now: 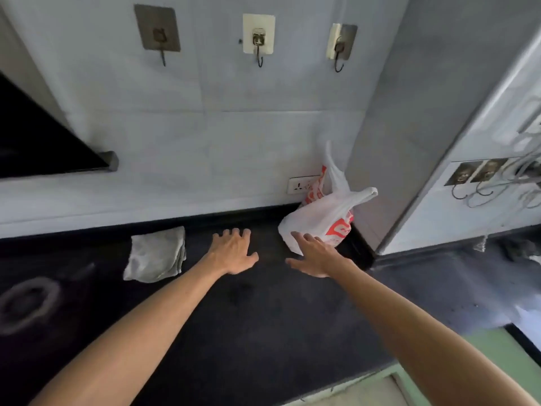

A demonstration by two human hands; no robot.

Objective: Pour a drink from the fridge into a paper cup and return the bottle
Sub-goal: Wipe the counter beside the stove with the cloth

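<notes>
Both forearms are stretched out over the dark counter (248, 317). The left hand (234, 250) is spread flat with fingers apart and holds nothing. The right hand (314, 256) is likewise loose and empty, its fingertips at the lower edge of a white and red plastic bag (322, 218); I cannot tell if they touch it. A folded grey cloth (156, 254) lies left of the left hand.

No bottle, paper cup or fridge is in view (the cups may be in the bag, though that is a guess). The bag looks thin, limp and light, best taken by its handles. A paper cup would crush easily; a chilled bottle may be slick, so grip its body.

Behind the bag is a wall socket (301, 184), with hooks (259, 39) higher up.
</notes>
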